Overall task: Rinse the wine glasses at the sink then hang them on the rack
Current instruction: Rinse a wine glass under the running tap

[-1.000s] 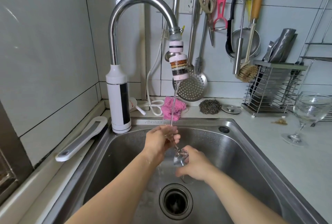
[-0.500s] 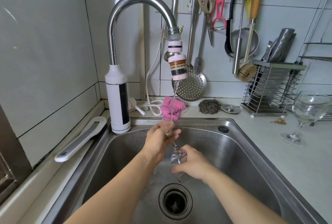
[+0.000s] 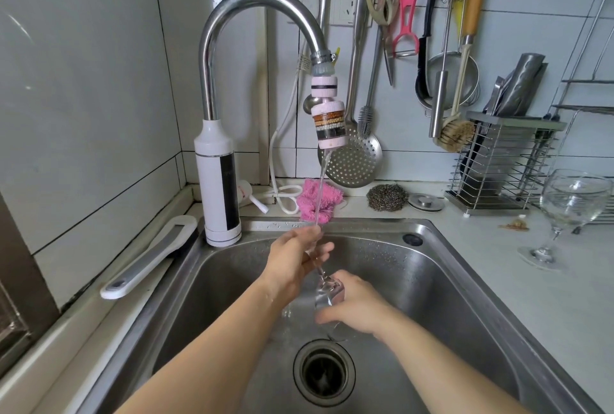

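Observation:
Over the steel sink (image 3: 465, 280) I hold a clear wine glass (image 3: 327, 292) tilted under the running stream from the curved tap (image 3: 259, 1). My left hand (image 3: 295, 264) grips its foot and stem up near the stream. My right hand (image 3: 355, 307) wraps around the bowl, lower and to the right, above the drain (image 3: 324, 372). Much of the glass is hidden by my fingers. A second wine glass (image 3: 573, 207) stands upright on the counter at the right edge.
A wire cutlery holder (image 3: 505, 164) stands on the counter behind the second glass. Utensils hang on the wall, among them a slotted skimmer (image 3: 355, 161). A pink cloth (image 3: 315, 201), a steel scourer (image 3: 387, 197) and a sink plug (image 3: 425, 202) lie behind the sink.
Both hands have stayed under the stream with the glass; the right hand has shifted slightly around the bowl. The glass on the counter has not moved.

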